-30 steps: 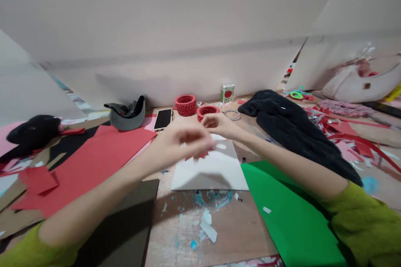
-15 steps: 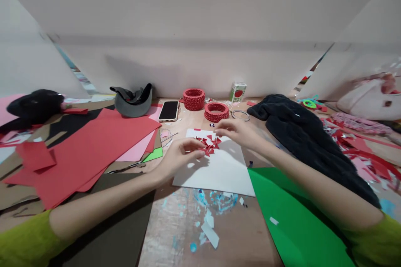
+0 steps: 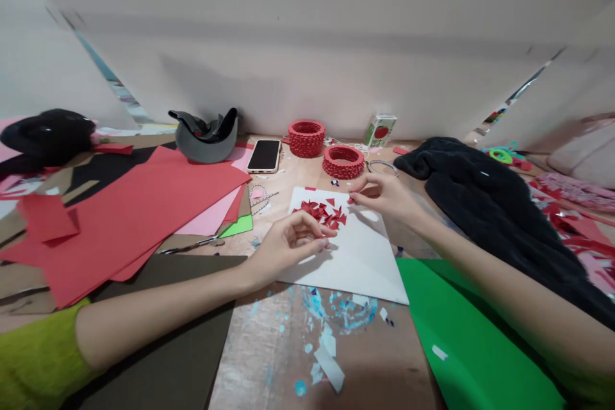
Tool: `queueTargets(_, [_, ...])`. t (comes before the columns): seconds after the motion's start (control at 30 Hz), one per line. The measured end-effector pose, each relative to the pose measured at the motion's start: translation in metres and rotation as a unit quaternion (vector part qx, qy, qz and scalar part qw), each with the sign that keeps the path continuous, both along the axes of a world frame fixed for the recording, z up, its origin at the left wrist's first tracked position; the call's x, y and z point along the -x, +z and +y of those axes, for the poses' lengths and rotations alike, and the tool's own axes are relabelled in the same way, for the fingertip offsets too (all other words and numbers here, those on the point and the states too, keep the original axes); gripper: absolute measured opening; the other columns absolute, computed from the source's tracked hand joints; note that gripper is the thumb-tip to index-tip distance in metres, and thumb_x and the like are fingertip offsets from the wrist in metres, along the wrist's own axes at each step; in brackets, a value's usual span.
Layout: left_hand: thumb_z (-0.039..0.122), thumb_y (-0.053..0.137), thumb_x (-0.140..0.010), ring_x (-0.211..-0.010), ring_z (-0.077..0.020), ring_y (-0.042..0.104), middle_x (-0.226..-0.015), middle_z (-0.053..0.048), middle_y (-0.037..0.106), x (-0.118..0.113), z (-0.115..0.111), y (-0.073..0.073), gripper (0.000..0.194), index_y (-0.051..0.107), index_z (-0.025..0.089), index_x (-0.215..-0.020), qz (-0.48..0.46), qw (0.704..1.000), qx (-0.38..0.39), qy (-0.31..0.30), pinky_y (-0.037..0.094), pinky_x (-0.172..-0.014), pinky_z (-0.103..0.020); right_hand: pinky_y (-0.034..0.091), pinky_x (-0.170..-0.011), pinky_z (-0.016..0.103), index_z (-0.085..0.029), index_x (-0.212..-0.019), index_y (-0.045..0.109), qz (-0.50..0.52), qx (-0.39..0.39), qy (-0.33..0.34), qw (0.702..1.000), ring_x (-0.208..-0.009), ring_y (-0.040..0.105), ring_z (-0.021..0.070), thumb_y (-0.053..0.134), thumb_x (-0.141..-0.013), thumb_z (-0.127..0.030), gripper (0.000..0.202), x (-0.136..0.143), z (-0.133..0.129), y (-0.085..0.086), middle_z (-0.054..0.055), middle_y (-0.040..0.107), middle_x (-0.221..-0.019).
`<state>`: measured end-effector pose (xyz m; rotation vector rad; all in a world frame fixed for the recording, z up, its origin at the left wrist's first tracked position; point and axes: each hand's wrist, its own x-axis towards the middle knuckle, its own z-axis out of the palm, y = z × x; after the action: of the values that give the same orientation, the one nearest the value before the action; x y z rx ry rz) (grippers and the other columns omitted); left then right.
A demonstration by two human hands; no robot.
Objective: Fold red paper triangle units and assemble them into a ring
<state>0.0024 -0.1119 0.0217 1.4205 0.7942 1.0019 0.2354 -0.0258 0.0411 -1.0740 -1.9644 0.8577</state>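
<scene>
Several small folded red paper pieces (image 3: pixel 314 210) lie in a loose pile on a white board (image 3: pixel 355 262). My right hand (image 3: pixel 384 195) is over the board's far right edge, thumb and finger pinched on one small red paper piece (image 3: pixel 351 198). Low above the board, at the near side of the pile, my left hand (image 3: pixel 295 237) has curled fingers with thumb and forefinger tips close together. A bit of red shows by those tips; whether it is in the pinch is unclear. Beyond the board stand two textured red rings, a taller ring (image 3: pixel 306 139) and a lower ring (image 3: pixel 343 163).
Red paper sheets (image 3: pixel 129 205), a grey cap (image 3: pixel 206 138) and a phone (image 3: pixel 264 156) lie left. A small box (image 3: pixel 380 131) stands at the back wall. On the right are a dark cloth (image 3: pixel 480 205) and a green sheet (image 3: pixel 461 327). Paper scraps (image 3: pixel 329 365) lie in front.
My right hand has moved right, away from the pile, with a red piece at its fingertips. My left hand has drawn slightly nearer to me. The view has shifted a little.
</scene>
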Motion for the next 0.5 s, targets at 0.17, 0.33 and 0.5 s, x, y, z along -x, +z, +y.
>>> queueTargets(0.17, [0.018, 0.073, -0.074, -0.096, -0.0198, 0.068, -0.101, -0.009, 0.071, -0.001, 0.002, 0.002, 0.016, 0.059, 0.014, -0.081, -0.014, 0.999, 0.032, 0.011, 0.052, -0.087, -0.036, 0.057, -0.075, 0.035, -0.017, -0.073, 0.069, 0.076, 0.02, 0.067, 0.995, -0.078, 0.068, 0.0183, 0.076, -0.071, -0.032, 0.016, 0.016, -0.023, 0.016, 0.006, 0.072, -0.084])
queueTargets(0.33, [0.018, 0.075, -0.072, -0.1, -0.0191, 0.065, -0.099, -0.007, 0.071, 0.001, 0.006, -0.001, 0.017, 0.059, 0.015, -0.078, -0.033, 0.998, 0.035, 0.035, 0.05, -0.09, -0.035, 0.057, -0.077, 0.033, -0.02, -0.076, 0.072, 0.19, 0.099, 0.063, 0.975, -0.081, 0.068, 0.0173, 0.078, -0.069, -0.029, 0.012, 0.038, -0.048, 0.004, 0.004, 0.073, -0.087])
queueTargets(0.5, [0.019, 0.079, -0.067, -0.093, -0.0178, 0.066, -0.1, -0.006, 0.07, 0.005, 0.008, -0.004, 0.02, 0.059, 0.015, -0.07, -0.025, 0.999, 0.031, 0.018, 0.051, -0.086, -0.034, 0.056, -0.075, 0.03, -0.021, -0.078, 0.07, 0.283, 0.116, -0.004, 0.952, -0.08, 0.067, 0.0159, 0.082, -0.064, -0.024, 0.019, 0.046, -0.054, -0.021, 0.003, 0.071, -0.089])
